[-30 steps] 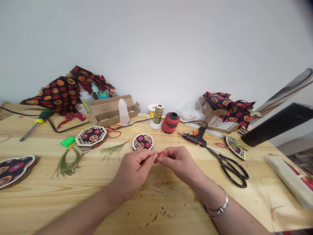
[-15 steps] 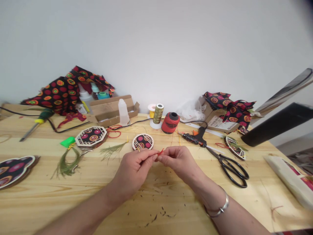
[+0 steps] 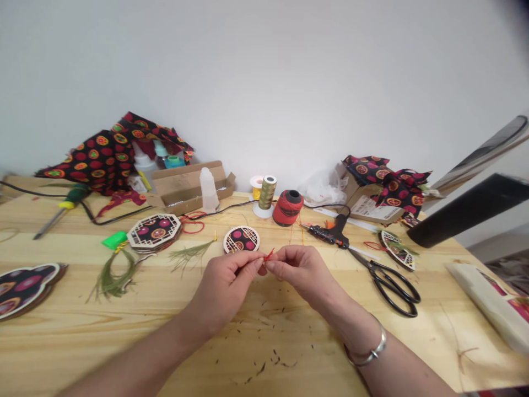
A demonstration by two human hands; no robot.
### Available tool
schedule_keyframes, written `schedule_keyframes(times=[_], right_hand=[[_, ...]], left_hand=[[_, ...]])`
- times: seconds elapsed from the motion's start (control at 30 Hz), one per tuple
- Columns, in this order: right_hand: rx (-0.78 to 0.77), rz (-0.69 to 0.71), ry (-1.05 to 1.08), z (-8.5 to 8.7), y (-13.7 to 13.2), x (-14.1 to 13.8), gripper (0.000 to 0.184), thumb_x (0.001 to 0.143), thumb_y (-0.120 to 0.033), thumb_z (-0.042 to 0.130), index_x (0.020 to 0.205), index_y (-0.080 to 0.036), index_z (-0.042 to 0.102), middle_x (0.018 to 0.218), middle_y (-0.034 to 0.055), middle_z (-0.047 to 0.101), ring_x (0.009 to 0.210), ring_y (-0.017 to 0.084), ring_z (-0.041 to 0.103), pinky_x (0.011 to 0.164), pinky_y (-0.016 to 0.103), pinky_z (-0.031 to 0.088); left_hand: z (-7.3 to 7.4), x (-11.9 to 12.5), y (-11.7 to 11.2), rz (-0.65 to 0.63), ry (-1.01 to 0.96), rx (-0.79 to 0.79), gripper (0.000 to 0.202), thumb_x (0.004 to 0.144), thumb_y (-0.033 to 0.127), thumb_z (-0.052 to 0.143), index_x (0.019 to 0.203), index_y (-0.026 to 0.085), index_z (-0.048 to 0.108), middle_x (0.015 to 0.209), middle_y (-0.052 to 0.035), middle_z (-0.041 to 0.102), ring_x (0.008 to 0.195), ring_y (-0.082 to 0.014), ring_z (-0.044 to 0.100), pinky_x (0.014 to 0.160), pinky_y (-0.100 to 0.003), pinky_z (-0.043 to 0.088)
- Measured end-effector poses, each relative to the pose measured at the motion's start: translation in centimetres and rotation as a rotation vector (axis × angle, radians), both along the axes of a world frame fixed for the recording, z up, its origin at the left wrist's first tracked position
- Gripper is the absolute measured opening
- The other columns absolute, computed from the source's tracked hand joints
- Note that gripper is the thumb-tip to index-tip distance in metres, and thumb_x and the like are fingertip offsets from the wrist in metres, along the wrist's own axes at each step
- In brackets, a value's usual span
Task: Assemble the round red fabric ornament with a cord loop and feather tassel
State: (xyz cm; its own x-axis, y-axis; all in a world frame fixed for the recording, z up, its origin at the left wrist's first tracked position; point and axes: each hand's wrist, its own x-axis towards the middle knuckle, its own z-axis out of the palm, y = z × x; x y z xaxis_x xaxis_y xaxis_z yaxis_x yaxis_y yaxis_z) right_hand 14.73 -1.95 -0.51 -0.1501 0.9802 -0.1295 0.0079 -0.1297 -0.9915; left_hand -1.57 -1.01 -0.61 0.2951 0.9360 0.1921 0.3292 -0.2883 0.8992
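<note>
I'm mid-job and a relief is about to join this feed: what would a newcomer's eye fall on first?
Probably the left hand and right hand at the centre, pinching a bit of red thread just in front of a round ornament. Next, the patterned fabric heaped at the back left, and the black scissors lying to the right of the right hand.

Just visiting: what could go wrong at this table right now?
The red strand is thin and seems pinched only by the fingers of the left hand and right hand, so it could slip loose. The scissors lie to the right of that second hand, blades close to the glue gun; a sideways sweep might knock both. A black cord runs close by the upright white bottle, so a tug could perhaps tip it.
</note>
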Motion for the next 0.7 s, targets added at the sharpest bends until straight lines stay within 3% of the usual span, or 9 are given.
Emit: schedule_keyframes(times=[0.3,0.53,0.7], right_hand=[[0.033,-0.010,-0.056,0.4,0.0,-0.4,0.015,0.070,-0.029,0.066,0.069,-0.014,0.067,0.074,0.0059,0.071,0.066,0.013,0.060,0.065,0.027,0.044],[0.101,-0.028,-0.159,1.0,-0.1,-0.4,0.011,0.073,-0.025,0.065,0.071,-0.014,0.068,0.075,0.0067,0.072,0.065,0.013,0.060,0.061,0.026,0.043],[0.326,-0.034,-0.287,0.8,-0.3,-0.3,0.008,0.075,-0.018,0.063,0.072,-0.016,0.071,0.072,0.0034,0.070,0.062,0.011,0.056,0.059,0.023,0.042]], left_hand=[[0.8,-0.1,0.6,0.026,-0.050,-0.274,0.021,0.078,0.030,0.057,0.062,0.021,0.067,0.071,0.0029,0.071,0.076,-0.0158,0.061,0.077,-0.024,0.044],[-0.3,-0.2,1.0,0.009,-0.191,-0.382,0.022,0.078,0.034,0.059,0.062,0.021,0.066,0.063,0.0049,0.063,0.058,-0.0106,0.047,0.059,-0.023,0.035],[-0.5,-0.2,1.1,0.002,-0.228,-0.417,0.022,0.078,0.035,0.061,0.065,0.019,0.067,0.061,0.0049,0.058,0.049,-0.0078,0.033,0.050,-0.023,0.025]])
